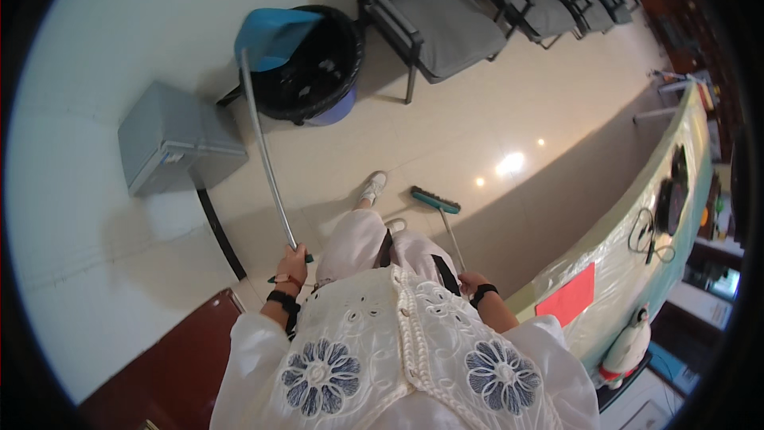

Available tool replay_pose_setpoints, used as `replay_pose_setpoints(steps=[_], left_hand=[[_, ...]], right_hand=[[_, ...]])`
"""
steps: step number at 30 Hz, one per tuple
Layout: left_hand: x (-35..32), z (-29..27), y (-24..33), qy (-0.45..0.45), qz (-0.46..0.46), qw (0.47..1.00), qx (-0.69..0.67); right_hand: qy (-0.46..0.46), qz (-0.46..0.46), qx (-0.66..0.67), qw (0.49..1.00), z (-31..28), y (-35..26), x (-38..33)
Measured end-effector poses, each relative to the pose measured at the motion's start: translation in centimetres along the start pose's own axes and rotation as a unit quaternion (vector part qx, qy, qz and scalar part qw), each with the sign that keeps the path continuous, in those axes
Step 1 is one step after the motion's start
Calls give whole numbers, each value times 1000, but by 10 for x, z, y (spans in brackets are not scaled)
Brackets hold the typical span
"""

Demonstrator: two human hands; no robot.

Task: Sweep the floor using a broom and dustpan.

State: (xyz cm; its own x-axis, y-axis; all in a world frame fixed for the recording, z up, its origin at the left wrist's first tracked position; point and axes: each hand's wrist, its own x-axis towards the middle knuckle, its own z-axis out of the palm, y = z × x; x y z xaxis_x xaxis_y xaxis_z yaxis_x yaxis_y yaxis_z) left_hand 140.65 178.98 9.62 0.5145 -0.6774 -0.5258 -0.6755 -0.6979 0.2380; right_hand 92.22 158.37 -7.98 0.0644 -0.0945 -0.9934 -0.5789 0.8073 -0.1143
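Observation:
My left hand (291, 264) is closed round the lower end of a long metal handle. That handle belongs to a blue dustpan (278, 32), which is raised over the mouth of a round bin (350, 56) lined with a black bag. Dark contents and some pale scraps show inside the liner. At my right side, my right hand (474, 283) grips the thin handle of a broom. The broom (436, 200) has a teal head with dark bristles and rests on the floor ahead of my feet. Part of its handle is hidden by my hand and clothing.
A grey box (179, 139) stands against the wall left of the bin. Grey cushioned armchairs (446, 20) line the far side. A covered table (621, 247) on my right carries a red sheet (566, 295), a cable and a penguin figure (625, 350). Brown furniture (167, 358) is near left.

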Motion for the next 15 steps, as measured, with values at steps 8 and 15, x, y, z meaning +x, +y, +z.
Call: replay_pose_setpoints(steps=[8,15], left_hand=[[-30,-178,132,154,134,883,-422],[-121,-304,164,-17,182,656,-732]], right_hand=[[-9,-19,-6,1000,50,-75,-85],[60,1,119,991,46,-68,-69]])
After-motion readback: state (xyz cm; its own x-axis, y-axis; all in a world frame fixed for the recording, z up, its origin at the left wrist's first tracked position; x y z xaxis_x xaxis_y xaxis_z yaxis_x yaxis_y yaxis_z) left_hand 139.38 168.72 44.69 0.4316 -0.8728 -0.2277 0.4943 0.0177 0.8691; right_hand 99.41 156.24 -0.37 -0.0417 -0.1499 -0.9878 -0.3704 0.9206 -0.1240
